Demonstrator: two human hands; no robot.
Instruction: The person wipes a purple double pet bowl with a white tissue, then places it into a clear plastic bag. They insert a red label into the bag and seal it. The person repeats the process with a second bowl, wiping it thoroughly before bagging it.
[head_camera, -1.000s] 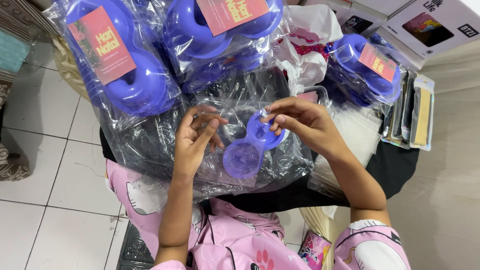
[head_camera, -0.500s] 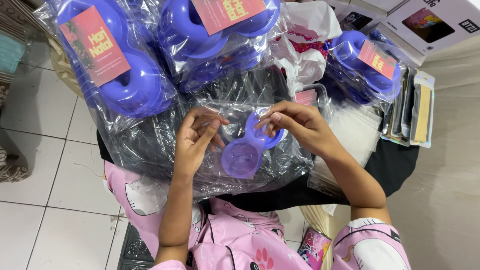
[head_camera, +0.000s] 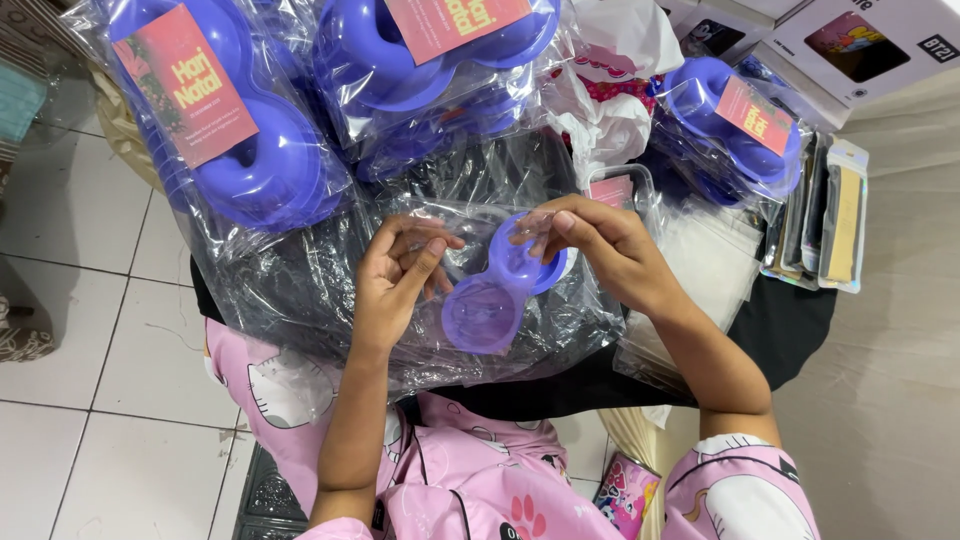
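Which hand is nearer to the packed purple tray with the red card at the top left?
Left. The left hand is just below and to the right of that packed purple tray, apart from it. The right hand is farther right, pinching the small purple double cup.

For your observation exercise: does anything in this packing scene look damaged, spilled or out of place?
Nothing stands out. The left hand and right hand hold a clear bag around a purple double container. The bagged purple containers behind lie piled loosely, but none looks broken or spilled.
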